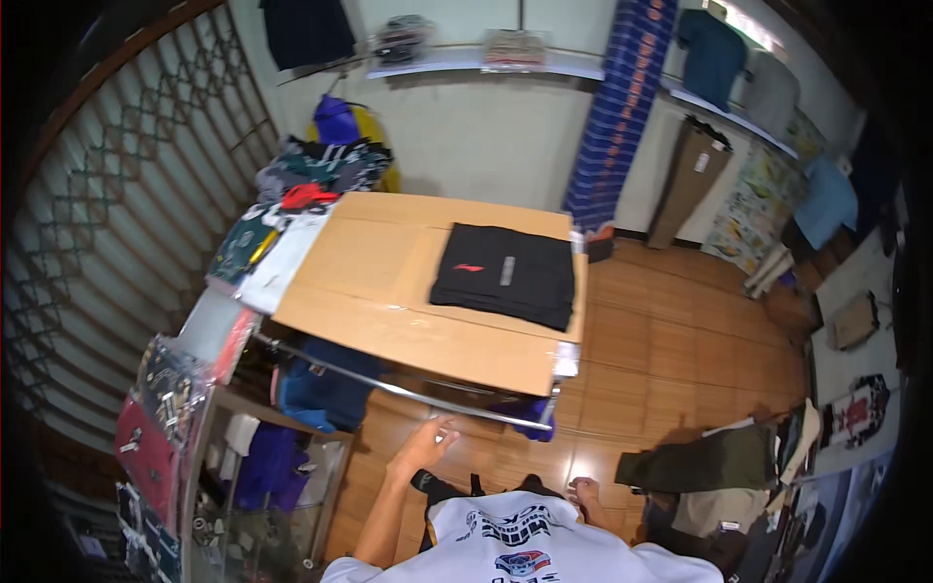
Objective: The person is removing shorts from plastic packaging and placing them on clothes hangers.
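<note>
On the cardboard-topped table lies a folded black garment, a T-shirt by its look, with a small red mark and a pale strip on it. My left hand is held in front of the table's near metal rail, empty, its fingers loosely bent and apart. Close to my right side hangs my right hand, small in the picture, with loosely curled fingers and no object visible in it. Neither hand touches the garment or the table.
Piled clothes lie beyond the table's left end. A glass-sided cabinet with packed garments stands at near left, and a stack of folded clothes at near right. A folding metal gate lines the left; tiled floor extends rightward.
</note>
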The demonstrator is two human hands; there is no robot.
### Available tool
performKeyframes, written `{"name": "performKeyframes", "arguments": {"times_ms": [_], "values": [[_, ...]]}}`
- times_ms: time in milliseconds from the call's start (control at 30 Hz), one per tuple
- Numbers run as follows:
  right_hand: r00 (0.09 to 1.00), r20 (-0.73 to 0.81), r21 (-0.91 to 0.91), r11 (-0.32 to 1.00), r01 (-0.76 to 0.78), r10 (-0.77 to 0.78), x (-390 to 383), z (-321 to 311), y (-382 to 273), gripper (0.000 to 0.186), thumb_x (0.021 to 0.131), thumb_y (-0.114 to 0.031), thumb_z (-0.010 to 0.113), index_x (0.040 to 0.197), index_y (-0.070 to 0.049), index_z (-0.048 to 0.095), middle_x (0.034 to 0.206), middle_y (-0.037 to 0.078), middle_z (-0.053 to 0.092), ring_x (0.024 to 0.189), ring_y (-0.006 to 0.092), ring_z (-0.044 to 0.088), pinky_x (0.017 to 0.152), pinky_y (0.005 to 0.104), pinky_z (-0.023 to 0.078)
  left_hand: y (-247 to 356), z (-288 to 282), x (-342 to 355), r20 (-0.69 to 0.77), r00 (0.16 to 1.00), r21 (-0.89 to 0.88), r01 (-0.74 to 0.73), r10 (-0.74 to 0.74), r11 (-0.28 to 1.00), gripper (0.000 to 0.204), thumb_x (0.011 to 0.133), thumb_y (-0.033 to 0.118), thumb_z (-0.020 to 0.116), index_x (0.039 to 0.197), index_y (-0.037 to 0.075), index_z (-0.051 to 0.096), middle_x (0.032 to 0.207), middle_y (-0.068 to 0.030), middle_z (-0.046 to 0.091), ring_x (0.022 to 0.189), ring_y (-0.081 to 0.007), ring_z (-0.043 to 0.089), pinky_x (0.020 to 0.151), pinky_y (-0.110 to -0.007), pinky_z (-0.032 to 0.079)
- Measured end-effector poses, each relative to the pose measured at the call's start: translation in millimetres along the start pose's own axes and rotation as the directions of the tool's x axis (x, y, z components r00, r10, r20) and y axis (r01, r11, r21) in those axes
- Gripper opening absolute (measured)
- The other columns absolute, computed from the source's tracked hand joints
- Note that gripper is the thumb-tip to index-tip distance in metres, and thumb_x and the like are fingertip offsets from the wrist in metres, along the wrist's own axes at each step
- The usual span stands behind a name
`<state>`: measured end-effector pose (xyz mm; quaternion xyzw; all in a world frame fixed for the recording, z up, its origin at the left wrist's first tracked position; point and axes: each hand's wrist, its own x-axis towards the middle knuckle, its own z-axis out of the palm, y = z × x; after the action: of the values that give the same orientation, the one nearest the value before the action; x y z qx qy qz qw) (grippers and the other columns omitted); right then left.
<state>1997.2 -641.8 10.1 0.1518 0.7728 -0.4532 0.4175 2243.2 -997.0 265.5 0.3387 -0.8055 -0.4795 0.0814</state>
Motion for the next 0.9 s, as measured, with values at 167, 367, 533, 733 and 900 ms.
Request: {"name": "performKeyframes", "arguments": {"times_ms": [167,367,533,733,900], "values": [[0.978,-0.147,0.208,0.971,-0.115,0.147,5,-115,27,0.014,0.087,-0.008,0.049,0.085,-0.010,0.063,0.079,0.005,0.064,0.064,0.0171,0.065,0.047,0.0306,0.046,95,92,66,0.105,0.974,-0.125,-0.186,0.199,0.975,0.021,0.093,0.018,0.063,0.101,-0.002,0.065,0.082,-0.0125,0.068,0.076,-0.0168,0.065,0.072,-0.031,0.052],[0.987,-0.160,0.323,0.946,0.032,0.021,20,-198,18,0.010,0.087,-0.010,0.052,0.087,-0.009,0.061,0.079,0.006,0.064,0.064,0.0169,0.064,0.048,0.0282,0.045,161,160,132,0.077,0.949,-0.209,-0.284,0.305,0.936,0.031,0.097,0.024,0.058,0.087,-0.004,0.064,0.069,-0.0068,0.063,0.067,-0.0115,0.059,0.061,-0.030,0.047],[0.961,-0.244,0.361,0.908,0.214,-0.129,28,-198,-41,0.015,0.092,-0.012,0.056,0.105,-0.007,0.062,0.093,0.009,0.068,0.075,0.0179,0.067,0.058,0.0291,0.053,196,164,179,-0.137,0.926,-0.146,-0.369,0.351,0.918,0.019,0.092,0.015,0.063,0.090,-0.003,0.067,0.085,-0.0124,0.070,0.078,-0.0164,0.063,0.073,-0.031,0.050],[0.947,-0.110,0.285,0.904,0.320,-0.300,33,-175,-164,0.023,0.094,-0.010,0.054,0.115,-0.001,0.058,0.099,0.012,0.068,0.081,0.0189,0.067,0.063,0.0271,0.053,189,150,242,-0.479,0.767,0.152,-0.405,0.426,0.901,0.013,0.084,0.009,0.068,0.093,0.000,0.064,0.098,-0.0160,0.066,0.094,-0.0310,0.063,0.085,-0.038,0.049],[0.912,0.012,0.196,0.895,0.401,-0.411,80,-168,-254,0.025,0.094,-0.011,0.058,0.115,0.000,0.058,0.101,0.012,0.068,0.083,0.0184,0.067,0.064,0.0259,0.051,201,148,284,-0.582,0.764,0.256,-0.150,0.276,0.955,0.022,0.083,0.013,0.068,0.102,0.002,0.062,0.102,-0.0146,0.062,0.098,-0.0353,0.057,0.087,-0.046,0.045]]}}
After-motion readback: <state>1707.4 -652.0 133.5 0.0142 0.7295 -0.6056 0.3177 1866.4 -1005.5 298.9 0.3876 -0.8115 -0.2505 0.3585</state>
